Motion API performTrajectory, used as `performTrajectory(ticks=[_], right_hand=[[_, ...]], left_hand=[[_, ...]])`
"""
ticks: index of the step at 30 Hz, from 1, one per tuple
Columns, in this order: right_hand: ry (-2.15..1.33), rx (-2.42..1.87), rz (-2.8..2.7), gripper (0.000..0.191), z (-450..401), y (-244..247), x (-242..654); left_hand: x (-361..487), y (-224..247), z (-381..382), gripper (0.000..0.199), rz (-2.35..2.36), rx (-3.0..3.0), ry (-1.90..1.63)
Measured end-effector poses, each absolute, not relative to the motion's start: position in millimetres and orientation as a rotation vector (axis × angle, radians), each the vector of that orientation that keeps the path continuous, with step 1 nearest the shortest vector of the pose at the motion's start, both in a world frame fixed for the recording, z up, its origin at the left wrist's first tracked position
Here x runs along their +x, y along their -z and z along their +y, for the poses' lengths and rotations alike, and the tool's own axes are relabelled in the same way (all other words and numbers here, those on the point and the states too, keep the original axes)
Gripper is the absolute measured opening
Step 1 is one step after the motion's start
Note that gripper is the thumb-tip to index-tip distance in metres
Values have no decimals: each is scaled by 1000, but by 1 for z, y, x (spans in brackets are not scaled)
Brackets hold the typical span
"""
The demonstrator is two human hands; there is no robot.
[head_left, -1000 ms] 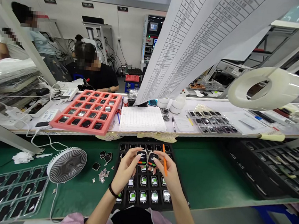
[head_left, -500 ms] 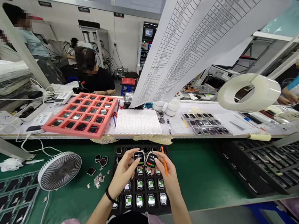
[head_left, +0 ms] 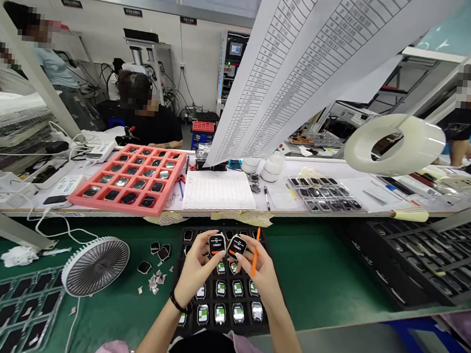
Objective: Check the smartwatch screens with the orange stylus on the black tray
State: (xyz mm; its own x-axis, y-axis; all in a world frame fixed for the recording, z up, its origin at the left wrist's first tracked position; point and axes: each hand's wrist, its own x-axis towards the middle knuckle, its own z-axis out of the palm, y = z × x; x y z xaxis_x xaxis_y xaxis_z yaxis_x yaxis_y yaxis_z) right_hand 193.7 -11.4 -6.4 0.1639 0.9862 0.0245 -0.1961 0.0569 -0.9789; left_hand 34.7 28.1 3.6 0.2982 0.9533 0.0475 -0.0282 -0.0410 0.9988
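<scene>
At twelve o'clock, left hand (head_left: 198,264) and right hand (head_left: 261,271) fingers grip watches (head_left: 217,244), likely checking them; next needs holding still.

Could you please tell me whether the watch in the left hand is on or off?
On: the watch in the left hand shows white text and an orange band on its screen.

White wall (head_left: 205,53) behind a green-topped bench (head_left: 317,277)

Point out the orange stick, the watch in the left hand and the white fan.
Orange stick (head_left: 256,252): head view, middle of its shaft.
Watch (head_left: 217,243) in left hand (head_left: 195,267): head view, on its screen.
White fan (head_left: 96,267): head view, centre of its grille.
</scene>
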Motion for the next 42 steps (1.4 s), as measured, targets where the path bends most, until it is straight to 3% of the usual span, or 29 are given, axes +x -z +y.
performTrajectory(ticks=[29, 37, 42], right_hand=[[-1112, -1176, -928, 37, -13, 1, 193], [-1139, -1152, -963, 46, -11, 10, 195], [-1139, -1207, -953, 36, -12, 2, 194]], left_hand=[[36, 1, 29, 37, 925, 1294, -1053], [33, 2, 27, 45, 901, 1351, -992], [34, 4, 29, 35, 923, 1281, -1024]])
